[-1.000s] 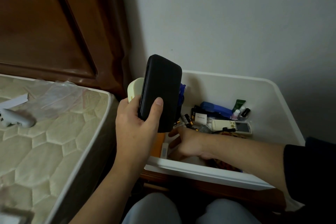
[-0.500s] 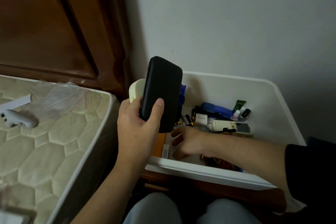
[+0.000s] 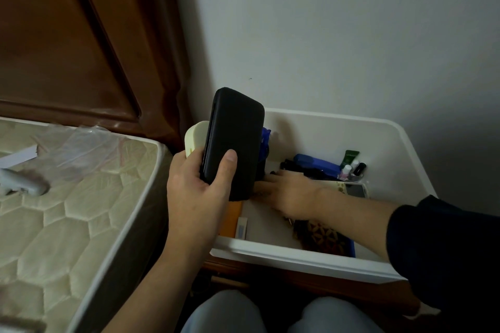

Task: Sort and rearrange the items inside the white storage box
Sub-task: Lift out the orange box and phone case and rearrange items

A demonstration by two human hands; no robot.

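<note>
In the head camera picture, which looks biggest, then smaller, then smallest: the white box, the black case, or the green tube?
1. White box
2. Black case, though it is held by the left hand nearer the camera, so it looks bigger than it may be
3. Green tube

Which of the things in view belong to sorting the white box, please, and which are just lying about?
Job: white storage box, black case gripped by left hand, right hand among the clutter, blue item, remote.
Lying about: mattress, plastic bag, white gadget.
</note>
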